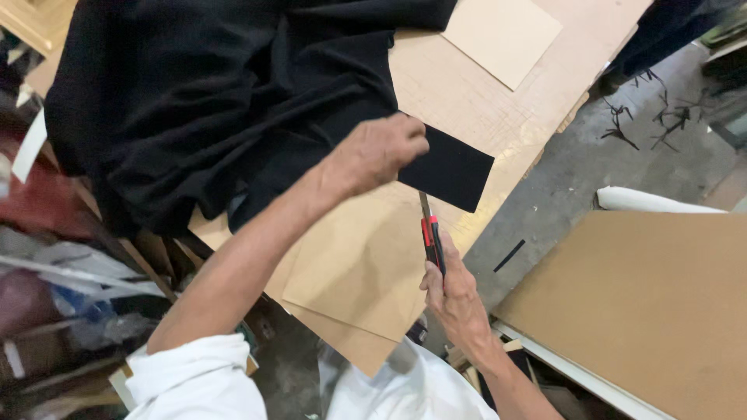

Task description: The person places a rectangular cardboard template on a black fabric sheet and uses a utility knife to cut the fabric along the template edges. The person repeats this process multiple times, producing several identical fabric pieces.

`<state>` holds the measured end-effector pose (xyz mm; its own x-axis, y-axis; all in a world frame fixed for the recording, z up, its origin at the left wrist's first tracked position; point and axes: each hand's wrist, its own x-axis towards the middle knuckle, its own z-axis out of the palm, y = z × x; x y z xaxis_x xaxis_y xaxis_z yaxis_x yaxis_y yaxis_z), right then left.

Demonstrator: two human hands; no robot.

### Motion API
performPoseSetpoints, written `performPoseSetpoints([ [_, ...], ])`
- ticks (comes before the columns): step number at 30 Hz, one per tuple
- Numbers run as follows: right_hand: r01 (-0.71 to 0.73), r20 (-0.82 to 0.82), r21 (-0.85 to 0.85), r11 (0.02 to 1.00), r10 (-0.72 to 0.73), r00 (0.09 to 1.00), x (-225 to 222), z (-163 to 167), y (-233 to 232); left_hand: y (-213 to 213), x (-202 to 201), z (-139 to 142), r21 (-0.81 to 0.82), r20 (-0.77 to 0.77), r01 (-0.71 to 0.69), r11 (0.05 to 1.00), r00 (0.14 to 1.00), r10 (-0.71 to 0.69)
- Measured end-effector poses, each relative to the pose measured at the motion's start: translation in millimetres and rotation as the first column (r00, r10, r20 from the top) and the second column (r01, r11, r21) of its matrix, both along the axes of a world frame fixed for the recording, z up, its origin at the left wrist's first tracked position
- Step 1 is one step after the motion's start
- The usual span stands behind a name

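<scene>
Your left hand (379, 153) pinches a black fabric piece (451, 167) at its edge. Your right hand (451, 292) grips a red-handled utility knife (432, 237), blade just below your left fingertips.

No packages, labels, signs, screens.

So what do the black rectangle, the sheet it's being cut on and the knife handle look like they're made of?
Black rectangle: probably felt or thick woven cloth, matte and lint-free, flat with crisp cut edges. Tan sheet under it: likely cardboard or thin fibreboard, dull, stiff, stacked in layers. Utility knife handle: apparently moulded plastic, red and black, slightly glossy; its blade looks like bare metal.
</scene>
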<state>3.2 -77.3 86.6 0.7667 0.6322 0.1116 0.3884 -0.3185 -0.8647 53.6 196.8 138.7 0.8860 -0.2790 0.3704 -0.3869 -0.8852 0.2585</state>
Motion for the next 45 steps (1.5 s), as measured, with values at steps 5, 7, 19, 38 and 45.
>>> performPoseSetpoints([
  [5,0.154,-0.032,-0.044,0.987,-0.155,0.987,9.3,8.9,72.4,69.0,83.0,-5.5,-0.021,-0.305,0.043,0.999,0.951,-0.047],
  [7,0.26,-0.141,-0.14,0.955,-0.279,0.95,14.1,2.7,98.6,74.4,107.9,-17.2,0.084,-0.402,0.148,0.985,0.91,-0.103],
  [19,0.434,0.208,-0.189,0.881,-0.396,0.894,69.3,-52.8,188.8,89.1,195.6,-89.7,0.221,-0.604,0.54,0.812,0.729,-0.322],
  [38,0.427,-0.036,-0.221,0.877,-0.445,0.895,80.9,-32.9,207.1,89.8,236.8,-103.4,0.101,-0.761,0.643,0.76,0.542,-0.357],
  [45,0.39,0.297,-0.249,0.887,-0.313,0.902,87.0,-63.5,198.4,86.7,222.7,-91.0,0.217,-0.708,0.667,0.713,0.61,-0.355],
])
